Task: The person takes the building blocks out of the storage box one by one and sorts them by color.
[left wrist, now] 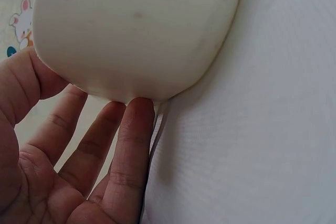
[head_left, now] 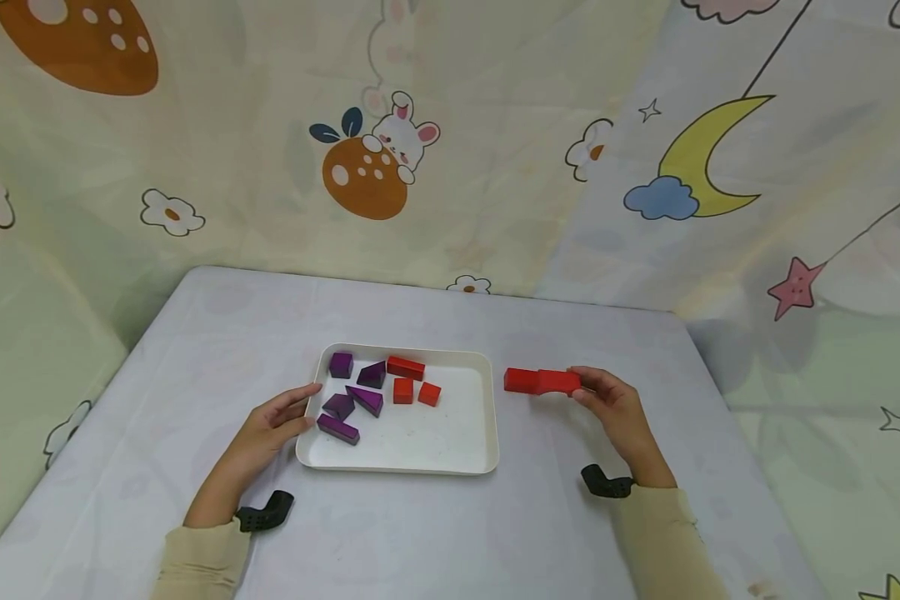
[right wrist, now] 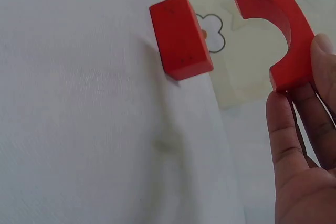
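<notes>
My left hand holds the left edge of a shallow white tray, thumb at the rim. The left wrist view shows its fingers against the outer wall of the tray. Beyond the tray's right side, my right hand pinches one end of a red arch block between thumb and fingers. In the right wrist view the arch block is above the table, its curved cut-out facing left. A red rectangular block appears separate from it, and in the head view this red block lies just left of the arch.
Several purple blocks of different shapes lie in the tray's left part. Three red blocks lie near its middle. The white-covered table ends at a printed cloth backdrop behind it. Black wrist devices sit at both cuffs.
</notes>
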The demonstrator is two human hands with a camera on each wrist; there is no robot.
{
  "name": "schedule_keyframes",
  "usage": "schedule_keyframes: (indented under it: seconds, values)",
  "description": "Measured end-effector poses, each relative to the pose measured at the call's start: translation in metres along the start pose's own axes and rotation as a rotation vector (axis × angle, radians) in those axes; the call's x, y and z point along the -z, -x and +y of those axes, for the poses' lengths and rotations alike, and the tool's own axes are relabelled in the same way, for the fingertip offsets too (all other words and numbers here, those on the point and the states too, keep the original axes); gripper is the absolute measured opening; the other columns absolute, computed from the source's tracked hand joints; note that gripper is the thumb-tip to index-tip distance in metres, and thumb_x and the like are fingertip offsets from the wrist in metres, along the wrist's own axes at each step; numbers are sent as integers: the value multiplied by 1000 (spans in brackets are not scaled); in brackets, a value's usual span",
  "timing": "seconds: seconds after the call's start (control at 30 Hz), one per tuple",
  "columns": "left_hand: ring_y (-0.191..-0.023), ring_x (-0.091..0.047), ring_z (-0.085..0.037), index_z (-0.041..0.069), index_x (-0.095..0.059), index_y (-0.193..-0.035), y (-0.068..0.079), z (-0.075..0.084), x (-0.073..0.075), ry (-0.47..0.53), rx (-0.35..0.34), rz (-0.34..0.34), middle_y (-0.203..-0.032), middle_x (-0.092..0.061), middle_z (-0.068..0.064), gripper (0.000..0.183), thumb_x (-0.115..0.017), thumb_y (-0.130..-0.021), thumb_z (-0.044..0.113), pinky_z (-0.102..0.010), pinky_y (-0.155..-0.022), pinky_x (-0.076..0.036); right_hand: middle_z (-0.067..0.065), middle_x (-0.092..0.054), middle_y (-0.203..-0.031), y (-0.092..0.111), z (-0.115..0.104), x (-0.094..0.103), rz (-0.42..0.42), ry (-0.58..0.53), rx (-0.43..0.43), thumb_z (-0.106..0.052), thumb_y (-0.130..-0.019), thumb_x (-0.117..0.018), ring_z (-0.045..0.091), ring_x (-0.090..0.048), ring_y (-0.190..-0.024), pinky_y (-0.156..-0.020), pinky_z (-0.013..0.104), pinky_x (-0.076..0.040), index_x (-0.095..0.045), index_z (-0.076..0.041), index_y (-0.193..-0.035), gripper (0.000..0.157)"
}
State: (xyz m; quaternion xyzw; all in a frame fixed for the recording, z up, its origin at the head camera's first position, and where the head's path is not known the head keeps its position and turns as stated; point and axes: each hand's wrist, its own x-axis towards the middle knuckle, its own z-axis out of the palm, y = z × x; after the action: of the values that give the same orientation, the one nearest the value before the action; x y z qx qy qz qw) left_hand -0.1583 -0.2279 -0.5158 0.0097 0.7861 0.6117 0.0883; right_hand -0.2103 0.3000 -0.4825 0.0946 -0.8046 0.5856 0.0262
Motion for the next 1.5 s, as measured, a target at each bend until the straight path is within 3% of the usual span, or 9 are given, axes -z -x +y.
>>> schedule_keyframes:
  seconds: [0.1, 0.27, 0.37, 0.53, 0.63, 0.87, 1.1, 1.23, 1.5]
  values:
    - [-151, -43, -50, -3, -50, -158, 1, 0, 0, 7, -16, 3, -165, -44, -29, 57, -67, -105, 7, -11, -97, -43, -12, -69, -125, -4, 3, 7, 29, 68, -69, -6, -105, -70, -2, -63, -113, -93, 15, -54, -62, 9, -143, 41]
    - [-150, -43, -50, -4, -50, -158, 1, -1, 0, 18, -24, 4, -165, -44, -29, 57, -67, -105, 6, -10, -96, -42, 15, -68, -137, -12, 10, 17, 48, 149, -149, -13, -106, -71, -5, -61, -112, -95, 11, -50, -61, 5, -146, 45]
    - [-151, -43, -50, -2, -50, -158, 1, -1, -1, 7, -13, 5, -165, -44, -28, 57, -67, -105, 8, -12, -98, -43, 24, -64, -142, -15, 14, 21, 38, 188, -191, -14, -107, -70, -2, -59, -115, -97, 10, -46, -60, 4, -148, 46]
    - [-152, -42, -50, -1, -50, -159, 1, -1, -2, -6, 6, 3, -167, -42, -27, 58, -67, -105, 9, -25, -107, -45, 25, -62, -145, -19, 18, 20, 6, 247, -262, -13, -108, -69, 17, -56, -126, -110, 27, -43, -58, 1, -151, 47]
    - [-152, -42, -49, -1, -50, -159, 1, -2, -2, -6, 8, 3, -167, -42, -27, 58, -68, -105, 9, -25, -107, -45, 24, -62, -145, -21, 19, 18, 5, 263, -286, -12, -108, -69, 27, -56, -129, -112, 37, -43, -58, 1, -151, 46]
    - [-151, -43, -50, -2, -51, -158, 1, -1, -1, 9, -14, 8, -165, -44, -27, 57, -68, -105, 7, -11, -97, -43, 28, -60, -149, -22, 17, 16, -8, 255, -241, -7, -107, -68, 37, -56, -135, -99, 12, -42, -56, 5, -151, 47]
    - [-152, -42, -50, -3, -50, -158, 0, 0, 1, 12, -24, 8, -165, -44, -28, 56, -67, -105, 7, -11, -99, -42, 28, -60, -150, -23, 10, 16, 23, 269, -198, -5, -107, -66, 38, -55, -139, -107, 17, -40, -57, 6, -150, 45]
    - [-153, -41, -49, -2, -50, -159, 0, 0, 1, 11, -18, 6, -166, -43, -27, 57, -67, -105, 7, -12, -100, -42, 29, -59, -150, -25, 0, 12, 81, 232, -173, -1, -107, -65, 39, -53, -141, -103, 10, -42, -57, 7, -149, 44]
    - [-153, -40, -51, -4, -50, -158, -1, 0, 2, 26, -35, -4, -166, -42, -28, 56, -67, -105, 7, -10, -98, -42, 23, -60, -151, -26, -37, -23, 55, 139, -150, -5, -108, -65, 36, -53, -142, -101, 10, -46, -58, 4, -148, 42]
